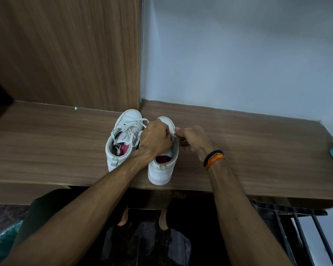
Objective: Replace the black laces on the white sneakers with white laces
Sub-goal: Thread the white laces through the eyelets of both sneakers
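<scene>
Both hands [156,138] pinching lace [173,135]

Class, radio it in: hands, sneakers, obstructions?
Left hand and right hand both pinching lace at right sneaker. Left sneaker laced white. Nothing obstructing.

No readable text, labels, brands or numbers anywhere in frame; sneaker surfaces too small to tell.

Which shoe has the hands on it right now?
The right sneaker, nearer the wristband. Both the left hand and right hand work at its lace. The left sneaker sits untouched, its white lace showing.
</scene>
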